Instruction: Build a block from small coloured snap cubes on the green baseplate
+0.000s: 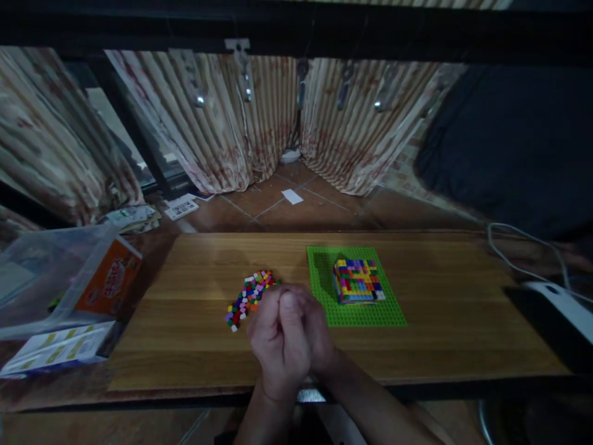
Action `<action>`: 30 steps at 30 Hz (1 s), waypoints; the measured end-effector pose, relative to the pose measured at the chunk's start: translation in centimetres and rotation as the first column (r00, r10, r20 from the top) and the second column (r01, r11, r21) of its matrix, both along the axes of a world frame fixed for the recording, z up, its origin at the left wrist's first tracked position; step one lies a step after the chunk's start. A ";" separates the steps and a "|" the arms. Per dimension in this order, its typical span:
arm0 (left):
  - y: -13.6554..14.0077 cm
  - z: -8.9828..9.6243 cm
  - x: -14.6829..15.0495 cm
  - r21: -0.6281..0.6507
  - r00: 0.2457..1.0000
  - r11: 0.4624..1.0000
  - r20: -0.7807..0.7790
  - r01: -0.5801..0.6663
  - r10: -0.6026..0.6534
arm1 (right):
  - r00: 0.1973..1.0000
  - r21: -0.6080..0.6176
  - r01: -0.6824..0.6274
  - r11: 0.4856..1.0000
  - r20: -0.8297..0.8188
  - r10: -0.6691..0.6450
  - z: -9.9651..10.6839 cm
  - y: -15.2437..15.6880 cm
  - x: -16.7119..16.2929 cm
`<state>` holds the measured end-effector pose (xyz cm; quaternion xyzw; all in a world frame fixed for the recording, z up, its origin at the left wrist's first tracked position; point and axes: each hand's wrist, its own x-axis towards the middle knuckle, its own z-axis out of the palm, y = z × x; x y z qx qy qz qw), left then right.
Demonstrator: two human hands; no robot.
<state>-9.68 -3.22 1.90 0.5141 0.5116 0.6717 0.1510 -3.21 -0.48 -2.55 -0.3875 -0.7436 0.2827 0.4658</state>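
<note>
My left hand [280,343] and my right hand [319,330] are pressed together above the near middle of the wooden board. Both have their fingers closed, and whatever may lie inside them is hidden. Partly behind my left hand is a loose pile of small multicoloured toy bricks [252,293]. To the right of my hands, a green baseplate [389,312] lies flat. On it stands a block built of many coloured bricks [357,281], its top a patchwork of colours. Neither hand touches the block.
The wooden board [463,296] spans the middle. At left stand a clear plastic bin [60,247], an orange box [111,278] and a white box [60,346]. A white device [563,306] with a cable [528,232] lies at right. Curtains [259,123] hang behind.
</note>
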 end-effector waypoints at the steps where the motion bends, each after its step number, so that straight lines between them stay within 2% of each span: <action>1: 0.1 -0.1 -0.1 -0.003 1.000 1.000 0.004 -0.004 0.004 | 0.999 -0.013 0.009 1.000 -0.044 -0.010 0.4 0.0 0.4; 4: 0.5 -0.5 -0.1 -0.035 1.000 0.999 -0.014 0.022 -0.023 | 0.989 -0.042 0.070 0.997 -0.126 -0.075 1.4 0.1 2.0; 8: 1.3 -1.2 0.3 -0.180 0.996 0.980 -0.012 0.087 -0.091 | 0.971 -0.025 0.220 0.975 -0.093 -0.221 1.7 0.9 5.4; 13: 2.2 -1.7 1.2 -0.386 0.974 0.905 -0.057 0.179 -0.217 | 0.873 -0.076 0.464 0.883 -0.133 -0.470 1.2 2.2 11.4; 17: 2.7 -1.8 2.4 -0.541 0.947 0.821 -0.129 0.183 -0.295 | 0.828 -0.116 0.551 0.826 -0.049 -0.559 1.1 2.5 15.2; 22: 2.9 -2.0 4.1 -0.619 0.892 0.766 -0.231 0.175 -0.390 | 0.820 -0.142 0.573 0.807 0.104 -0.563 1.0 2.5 15.9; 26: 3.1 -2.3 5.0 -0.662 0.862 0.726 -0.245 0.185 -0.443 | 0.791 -0.121 0.607 0.785 0.177 -0.585 0.7 2.8 15.3; 30: 3.1 -2.5 5.4 -0.676 0.853 0.709 -0.233 0.204 -0.467 | 0.787 -0.092 0.609 0.788 0.195 -0.586 0.3 3.1 15.0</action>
